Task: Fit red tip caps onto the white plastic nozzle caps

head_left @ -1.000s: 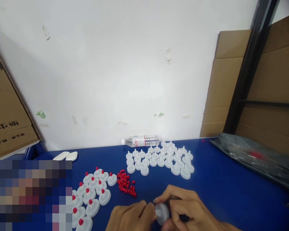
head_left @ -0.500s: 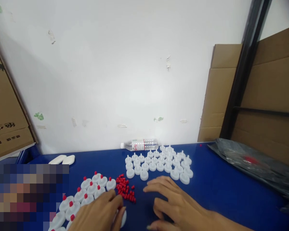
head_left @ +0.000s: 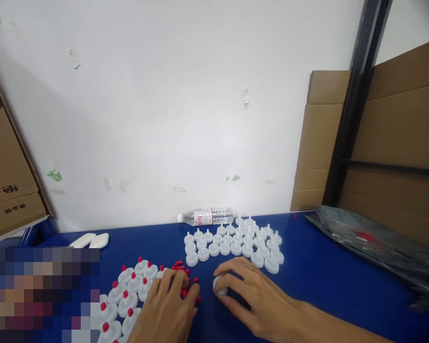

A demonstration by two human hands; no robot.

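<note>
My right hand (head_left: 248,295) grips a round white nozzle cap (head_left: 219,285) between thumb and fingers, just above or on the blue table. My left hand (head_left: 168,302) is over a pile of small red tip caps (head_left: 179,267), its thumb and fingers apart and reaching among them. Its fingertips are partly hidden. Left of it stand several white nozzle caps with red tips fitted (head_left: 127,303), some covered by the hand. Behind my right hand, several white nozzle caps with bare spouts (head_left: 236,248) stand in rows.
A clear plastic bottle (head_left: 207,216) lies along the wall. Two white oval pieces (head_left: 99,240) rest at the back left. Grey plastic bags (head_left: 364,247) cover the right side. Cardboard boxes (head_left: 14,166) stand left, with cardboard (head_left: 314,147) at right. A blurred patch hides the lower left corner.
My right hand has taken a white nozzle cap from the front of the bare-spout group. My left hand has moved onto the red tip caps, and the white cap beside it is out of sight.
</note>
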